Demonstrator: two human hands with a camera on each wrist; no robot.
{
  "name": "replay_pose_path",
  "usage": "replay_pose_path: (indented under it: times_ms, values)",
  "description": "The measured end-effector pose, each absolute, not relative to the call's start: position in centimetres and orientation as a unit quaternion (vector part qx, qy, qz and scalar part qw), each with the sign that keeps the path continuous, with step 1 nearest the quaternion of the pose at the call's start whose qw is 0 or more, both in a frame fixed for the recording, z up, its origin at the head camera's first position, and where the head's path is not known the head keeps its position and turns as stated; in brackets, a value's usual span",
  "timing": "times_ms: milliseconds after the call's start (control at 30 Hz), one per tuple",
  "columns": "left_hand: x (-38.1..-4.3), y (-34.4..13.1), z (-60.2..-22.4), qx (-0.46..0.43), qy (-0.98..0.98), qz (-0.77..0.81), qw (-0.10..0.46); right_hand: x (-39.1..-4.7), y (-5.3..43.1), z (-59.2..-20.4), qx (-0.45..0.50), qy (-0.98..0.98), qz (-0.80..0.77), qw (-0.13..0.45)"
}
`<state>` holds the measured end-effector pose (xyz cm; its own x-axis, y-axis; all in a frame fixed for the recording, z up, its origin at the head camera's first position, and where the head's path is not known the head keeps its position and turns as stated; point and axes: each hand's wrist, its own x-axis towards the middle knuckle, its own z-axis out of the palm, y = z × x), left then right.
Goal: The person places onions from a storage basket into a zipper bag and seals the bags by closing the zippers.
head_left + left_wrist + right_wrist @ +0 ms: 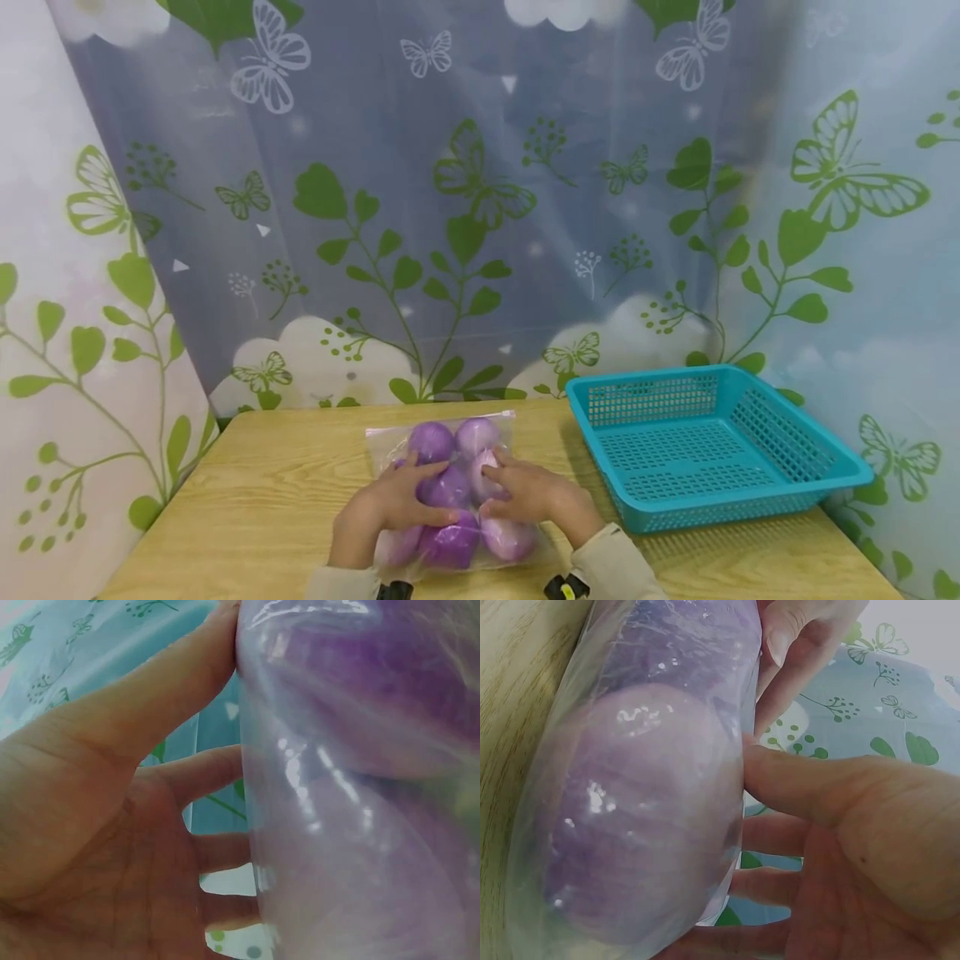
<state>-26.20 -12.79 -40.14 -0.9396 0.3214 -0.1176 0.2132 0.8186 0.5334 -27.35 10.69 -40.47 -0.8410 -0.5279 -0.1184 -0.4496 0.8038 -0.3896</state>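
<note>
A clear zip bag (381, 448) lies flat on the wooden table, its zip edge (442, 423) toward the back. Several round balls (432, 442) in deep purple and pale lilac fill it. My left hand (390, 498) rests on the bag's left part with spread fingers, thumb stretched toward the middle. From the right, my right hand (534, 493) touches the top of the bag, fingers apart. In the right wrist view, one lilac ball (641, 817) bulges under the shiny plastic beside the fingertips. Both palms stay off the plastic in the wrist views.
A turquoise plastic basket (633, 504) with mesh walls stands on the right of the table (247, 492). Printed curtains (570, 275) with leaves and butterflies hang behind the table and at both sides.
</note>
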Motion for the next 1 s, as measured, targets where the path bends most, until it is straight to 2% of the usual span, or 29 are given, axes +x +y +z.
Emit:
replay_pose_path:
  times_ms: [1000]
  values:
    - [-26.86, -12.72, -40.92, 0.147, 0.940, 0.294, 0.096, -27.93, 11.34, -40.86, -0.263, 0.936, -0.210, 0.103]
